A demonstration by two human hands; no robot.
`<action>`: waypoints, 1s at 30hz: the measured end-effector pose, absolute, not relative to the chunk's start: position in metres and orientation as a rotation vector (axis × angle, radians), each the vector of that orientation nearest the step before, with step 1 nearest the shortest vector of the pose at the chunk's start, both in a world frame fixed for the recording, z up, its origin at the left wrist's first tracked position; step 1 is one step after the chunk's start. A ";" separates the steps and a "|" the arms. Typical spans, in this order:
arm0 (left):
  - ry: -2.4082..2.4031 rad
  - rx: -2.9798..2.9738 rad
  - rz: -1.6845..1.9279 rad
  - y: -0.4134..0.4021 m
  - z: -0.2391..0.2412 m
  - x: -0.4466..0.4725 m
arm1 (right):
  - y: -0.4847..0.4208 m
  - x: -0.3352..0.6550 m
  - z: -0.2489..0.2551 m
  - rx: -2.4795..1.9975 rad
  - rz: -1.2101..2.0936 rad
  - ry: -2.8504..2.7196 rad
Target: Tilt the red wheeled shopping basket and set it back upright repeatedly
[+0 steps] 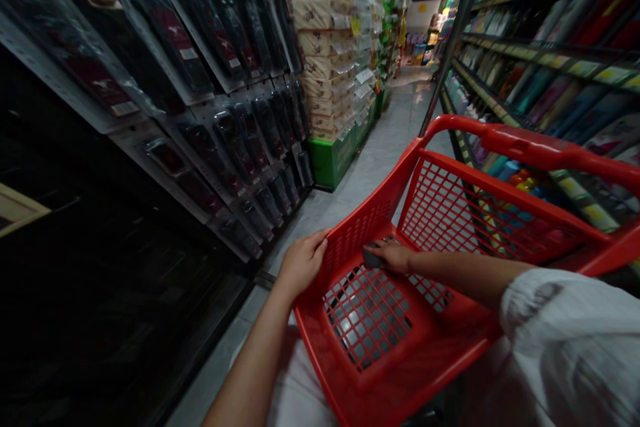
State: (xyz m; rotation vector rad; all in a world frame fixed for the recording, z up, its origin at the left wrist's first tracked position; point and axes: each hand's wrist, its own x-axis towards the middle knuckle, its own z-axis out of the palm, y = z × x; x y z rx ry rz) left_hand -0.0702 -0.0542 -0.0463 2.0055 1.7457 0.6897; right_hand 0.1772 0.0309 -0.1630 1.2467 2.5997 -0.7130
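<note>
By the left hand (303,261), the side rim of a red shopping cart (395,379) is grasped. By the right hand (395,257), lowered inside, a dark grey object (371,257) is grasped; it is held low in the cart, near a corner of the latticed bottom. Dark packaged items (220,27) are hung at left, boxes (325,47) are stacked beyond, and goods are ranged on shelves (580,65) at right.
</note>
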 end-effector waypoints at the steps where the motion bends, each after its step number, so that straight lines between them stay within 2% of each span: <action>1: 1.744 2.009 0.693 -0.054 -0.046 -0.069 | 0.015 0.166 -0.165 1.256 -0.699 2.603; 4: 1.756 2.009 0.689 -0.056 -0.046 -0.068 | -0.040 0.124 -0.171 1.099 -0.713 2.693; 7: 1.768 2.010 0.673 -0.058 -0.047 -0.067 | -0.066 0.103 -0.171 0.458 -0.680 2.873; 9: 1.772 2.013 0.661 -0.060 -0.046 -0.066 | -0.057 0.104 -0.168 0.224 -0.639 2.895; 11: 1.783 2.014 0.648 -0.061 -0.045 -0.065 | -0.039 0.109 -0.167 0.397 -0.674 2.895; 14: 1.791 2.010 0.646 -0.060 -0.043 -0.063 | -0.026 0.109 -0.169 0.926 -0.781 2.868; 16: 1.783 2.006 0.651 -0.059 -0.042 -0.063 | -0.037 0.102 -0.170 0.980 -0.806 2.866; 18: 1.771 2.006 0.653 -0.058 -0.043 -0.064 | -0.055 0.098 -0.169 0.709 -0.742 2.924; 20: 1.775 2.008 0.652 -0.059 -0.043 -0.065 | -0.068 0.104 -0.166 0.222 -0.629 2.955; 22: 1.789 2.007 0.646 -0.060 -0.044 -0.065 | -0.067 0.122 -0.161 -0.248 -0.553 2.879; 24: 1.797 2.005 0.640 -0.061 -0.044 -0.065 | -0.051 0.149 -0.157 -0.517 -0.533 2.731; 26: 1.798 2.003 0.635 -0.062 -0.043 -0.065 | -0.024 0.178 -0.152 -0.445 -0.552 2.634; 27: 1.798 2.004 0.632 -0.062 -0.043 -0.065 | -0.009 0.192 -0.151 -0.242 -0.580 2.636; 30: 1.796 2.005 0.633 -0.060 -0.043 -0.066 | 0.027 0.218 -0.150 0.704 -0.586 2.677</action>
